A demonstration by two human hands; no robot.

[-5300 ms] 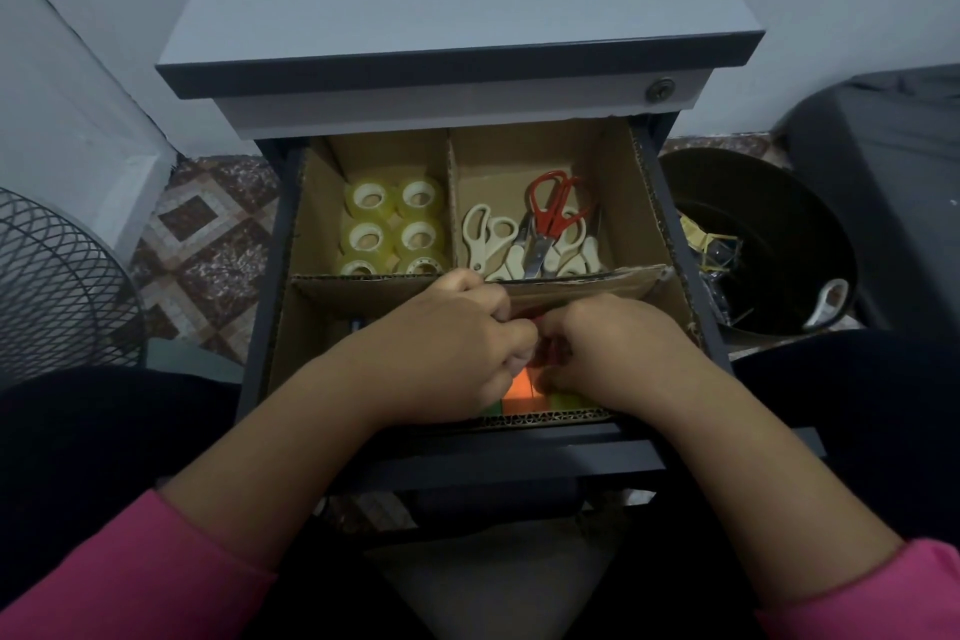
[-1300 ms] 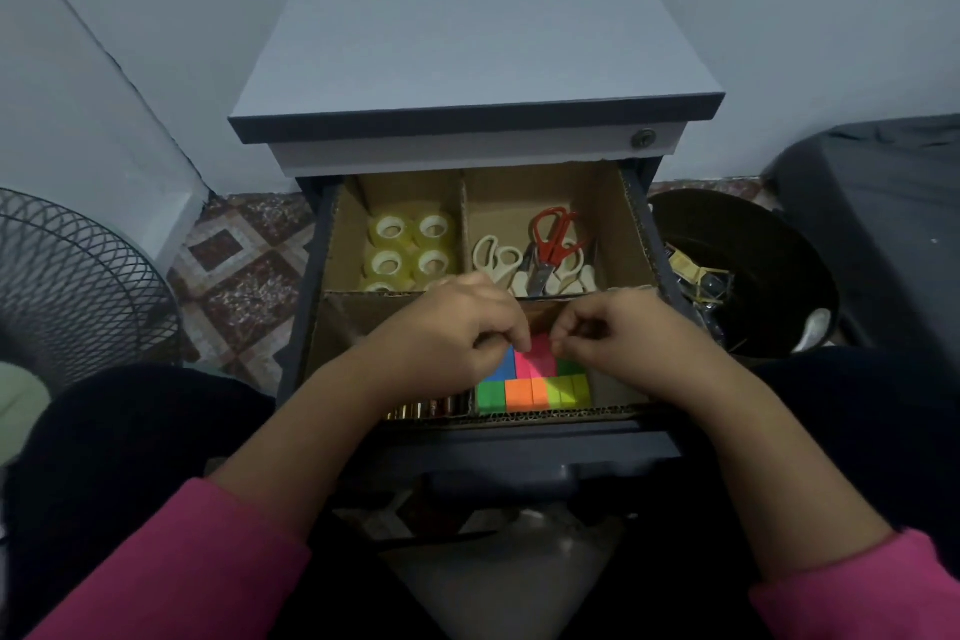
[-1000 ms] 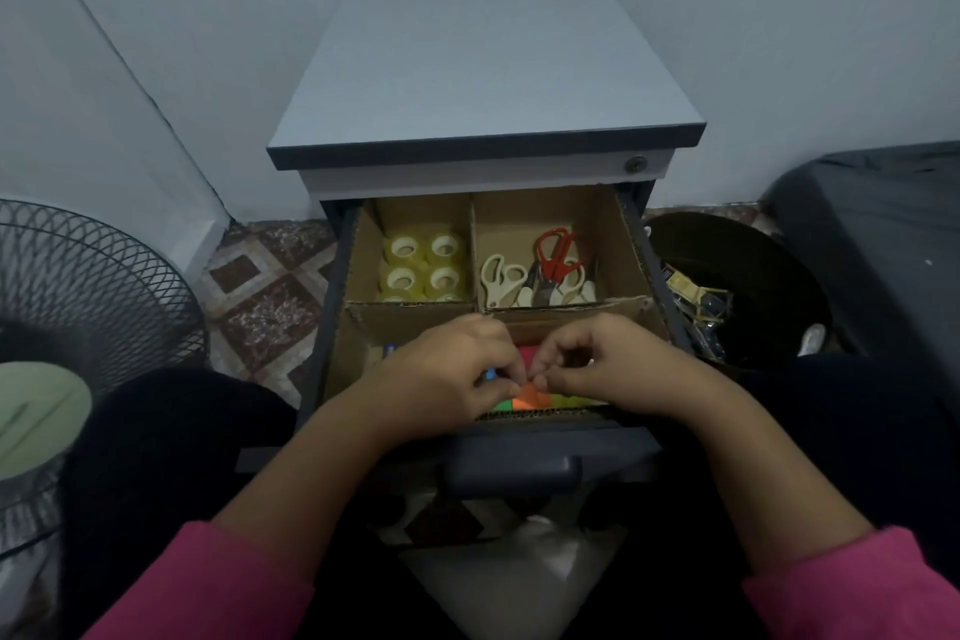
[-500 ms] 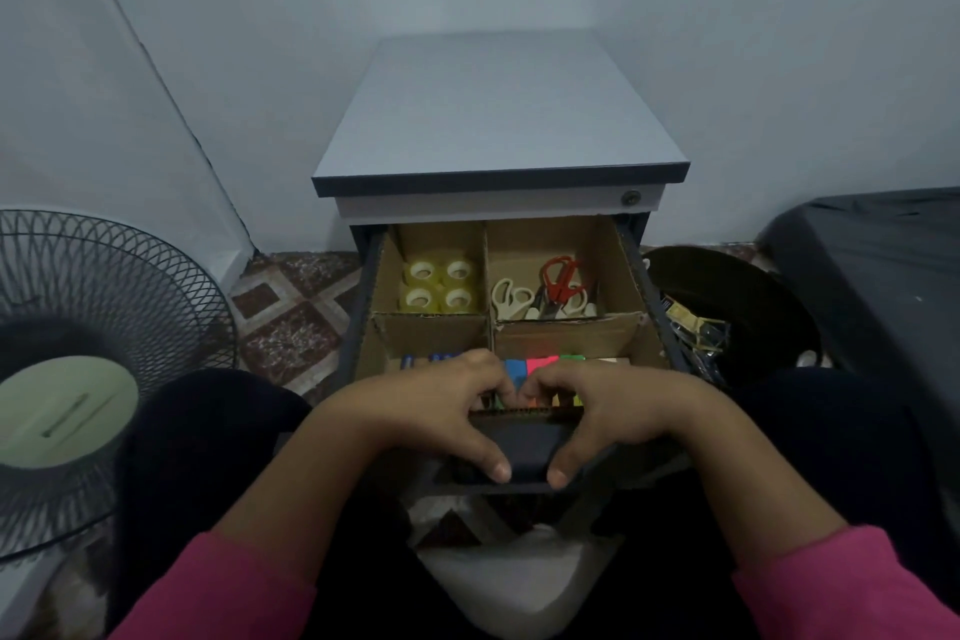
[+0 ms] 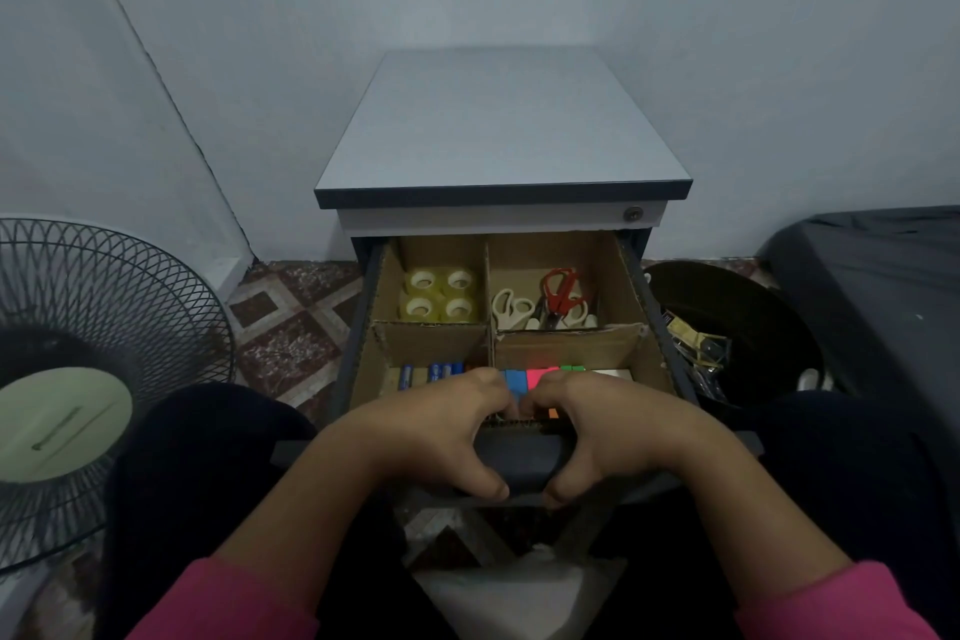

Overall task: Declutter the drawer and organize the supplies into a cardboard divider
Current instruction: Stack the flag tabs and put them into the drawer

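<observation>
The drawer [image 5: 519, 457] of a grey cabinet stands pulled out, lined with a four-part cardboard divider [image 5: 488, 333]. Tape rolls [image 5: 439, 296] fill the back left part. Scissors [image 5: 545, 301], one pair red-handled, lie in the back right. Batteries [image 5: 431, 372] sit front left, and coloured sticky note blocks [image 5: 530, 377] front right. My left hand [image 5: 441, 437] and my right hand [image 5: 597, 431] both grip the drawer's dark front edge, fingers over the top, thumbs below.
A floor fan [image 5: 78, 379] stands at the left. A dark round bin [image 5: 727, 338] with loose clips and bits is right of the cabinet. A dark covered object [image 5: 883, 286] sits far right. My dark-clad knees flank the drawer.
Both hands left the sticky notes in the front right compartment and took hold of the drawer's front edge. My head has pulled back, so the cabinet looks smaller.
</observation>
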